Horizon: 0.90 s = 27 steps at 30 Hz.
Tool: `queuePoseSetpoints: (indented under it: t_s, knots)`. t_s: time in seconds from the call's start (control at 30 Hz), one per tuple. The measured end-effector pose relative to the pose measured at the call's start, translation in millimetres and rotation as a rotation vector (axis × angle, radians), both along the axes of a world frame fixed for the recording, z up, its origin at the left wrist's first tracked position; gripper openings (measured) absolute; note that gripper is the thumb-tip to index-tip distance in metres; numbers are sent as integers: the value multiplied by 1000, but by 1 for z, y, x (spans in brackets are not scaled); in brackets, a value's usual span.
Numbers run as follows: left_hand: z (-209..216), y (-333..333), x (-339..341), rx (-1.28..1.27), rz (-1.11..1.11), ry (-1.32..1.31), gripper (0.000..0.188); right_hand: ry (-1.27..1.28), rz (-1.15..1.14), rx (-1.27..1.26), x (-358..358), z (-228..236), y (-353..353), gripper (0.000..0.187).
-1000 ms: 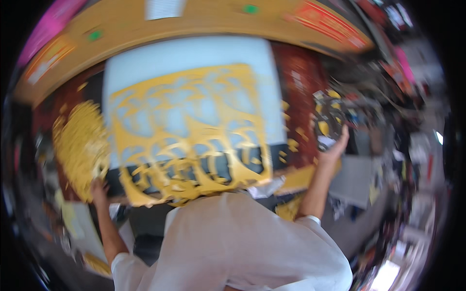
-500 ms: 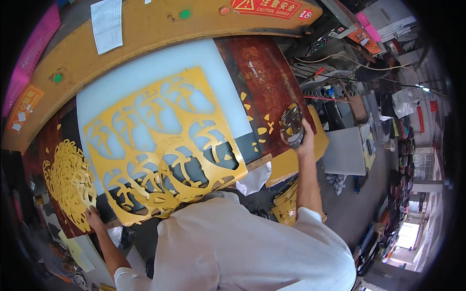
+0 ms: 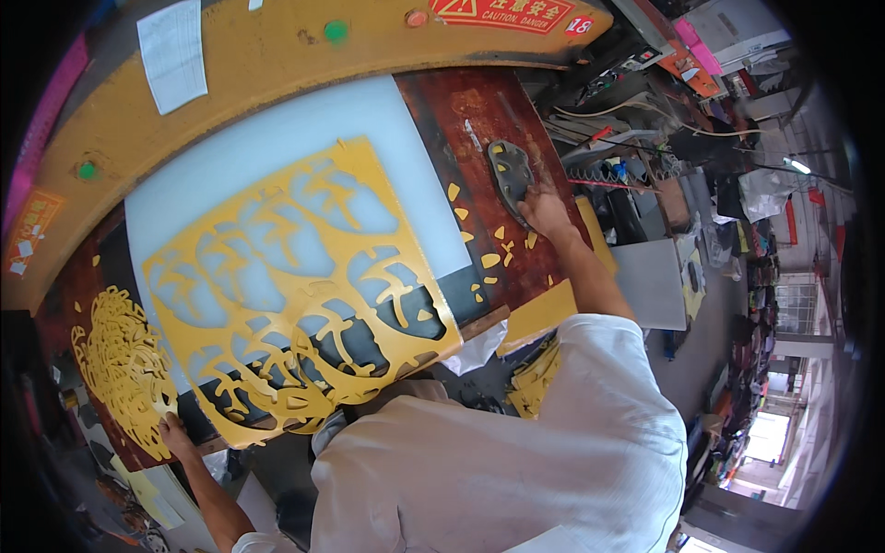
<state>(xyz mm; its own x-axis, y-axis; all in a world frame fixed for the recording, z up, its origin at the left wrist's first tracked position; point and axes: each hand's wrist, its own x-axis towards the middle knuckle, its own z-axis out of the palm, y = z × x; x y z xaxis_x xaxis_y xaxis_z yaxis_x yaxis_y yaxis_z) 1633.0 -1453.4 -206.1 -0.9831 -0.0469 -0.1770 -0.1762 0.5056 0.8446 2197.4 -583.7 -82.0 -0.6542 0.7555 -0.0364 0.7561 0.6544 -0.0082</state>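
Observation:
My right hand (image 3: pixel 546 214) grips the near end of a dark metal cutting die (image 3: pixel 509 181), shaped like a shoe part, which is at the dark red table top (image 3: pixel 461 101) on the right. Bits of yellow show inside the die. At the lower left, my left hand (image 3: pixel 172 433) is closed at the edge of a heap of yellow cut pieces (image 3: pixel 122 369), pinching a pale yellow cut piece (image 3: pixel 164 400). Between my hands lies a yellow sheet (image 3: pixel 230 318) full of cut-out openings, partly on a white cutting board (image 3: pixel 369 106). Its near edge hangs over the table edge.
A mustard-coloured machine beam (image 3: pixel 277 55) with green buttons arches across the far side. Small yellow scraps (image 3: pixel 490 260) lie right of the board. A yellow sheet (image 3: pixel 539 318) and a grey panel (image 3: pixel 645 281) stand farther right.
My right hand has carried the die away from me and to the left, over the table. The left hand has shifted slightly lower at the heap. The whole view has turned a little.

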Motion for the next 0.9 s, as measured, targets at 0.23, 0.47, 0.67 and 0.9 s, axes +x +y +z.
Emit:
queuePoseSetpoints:
  t_s: [0.23,0.47,0.67,0.9]
  knots:
    - [3,-9,4,-8,-20,-69,27,-356,89,-334,6,62,-24,28]
    - [23,0,1,-181,26,-87,31,233,386,-157,-97,-31,-50,52]
    - [4,-16,-7,-89,3,-97,35,63,472,-176,53,-13,-124,46]
    - [4,-15,-16,-162,30,-102,40,458,333,-122,-15,-1,-94,46]
